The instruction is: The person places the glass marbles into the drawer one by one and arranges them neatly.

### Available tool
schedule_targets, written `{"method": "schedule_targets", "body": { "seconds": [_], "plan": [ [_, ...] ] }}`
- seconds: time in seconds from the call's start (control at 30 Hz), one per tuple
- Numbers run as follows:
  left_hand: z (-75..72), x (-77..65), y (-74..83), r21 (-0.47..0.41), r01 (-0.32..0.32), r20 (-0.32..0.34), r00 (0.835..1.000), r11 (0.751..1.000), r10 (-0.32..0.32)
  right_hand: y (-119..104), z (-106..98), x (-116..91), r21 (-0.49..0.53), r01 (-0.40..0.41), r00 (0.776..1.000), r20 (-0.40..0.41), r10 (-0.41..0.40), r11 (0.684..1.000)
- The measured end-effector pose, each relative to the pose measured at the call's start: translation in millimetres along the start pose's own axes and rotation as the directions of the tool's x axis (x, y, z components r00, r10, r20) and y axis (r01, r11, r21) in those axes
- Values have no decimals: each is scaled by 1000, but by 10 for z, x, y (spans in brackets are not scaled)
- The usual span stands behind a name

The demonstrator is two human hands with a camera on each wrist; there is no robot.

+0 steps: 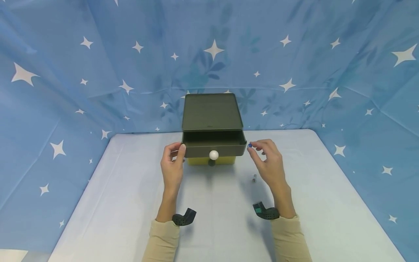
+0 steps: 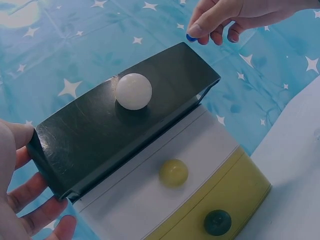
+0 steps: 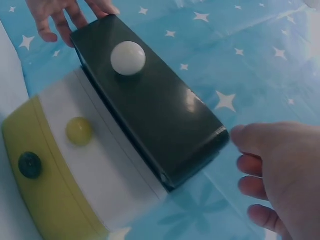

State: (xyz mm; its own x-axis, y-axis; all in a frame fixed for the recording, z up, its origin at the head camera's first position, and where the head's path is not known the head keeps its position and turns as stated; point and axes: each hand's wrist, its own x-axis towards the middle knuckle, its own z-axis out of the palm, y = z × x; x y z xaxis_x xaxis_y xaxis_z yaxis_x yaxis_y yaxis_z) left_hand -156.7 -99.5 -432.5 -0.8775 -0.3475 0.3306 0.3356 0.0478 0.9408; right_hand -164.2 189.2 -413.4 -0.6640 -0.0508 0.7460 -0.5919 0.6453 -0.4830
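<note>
A small drawer cabinet (image 1: 212, 111) stands at the back of the table with its dark green top drawer (image 1: 198, 151) pulled out. The drawer front carries a round white knob (image 1: 214, 155). My left hand (image 1: 172, 160) grips the drawer's left end, thumb at the front corner and fingers along the side. Just off the drawer's right end, my right hand (image 1: 270, 162) pinches a small shiny blue bead (image 1: 250, 145) between thumb and fingertip. The bead also shows in the left wrist view; in the right wrist view it is hidden.
Below the open drawer are a white drawer (image 2: 135, 195) with a yellow knob and a yellow drawer (image 2: 250, 185) with a green knob. Two tiny clear pieces (image 1: 254, 178) lie on the white table (image 1: 209, 218). A blue star-patterned cloth (image 1: 147, 65) hangs behind.
</note>
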Motion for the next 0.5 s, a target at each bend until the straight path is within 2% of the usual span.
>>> {"method": "schedule_targets", "body": {
  "seconds": [0.17, 0.5],
  "plan": [
    [2, 5, -7, -4, -4, 4, 1000, 1000, 4, -12, 88, 6, 42, 17, 998, -65, -14, 999],
    [-5, 13, -24, -12, -2, 6, 1000, 1000, 2, -88, 241, 3, 84, -9, 988, -154, 22, 996]
  ]
}}
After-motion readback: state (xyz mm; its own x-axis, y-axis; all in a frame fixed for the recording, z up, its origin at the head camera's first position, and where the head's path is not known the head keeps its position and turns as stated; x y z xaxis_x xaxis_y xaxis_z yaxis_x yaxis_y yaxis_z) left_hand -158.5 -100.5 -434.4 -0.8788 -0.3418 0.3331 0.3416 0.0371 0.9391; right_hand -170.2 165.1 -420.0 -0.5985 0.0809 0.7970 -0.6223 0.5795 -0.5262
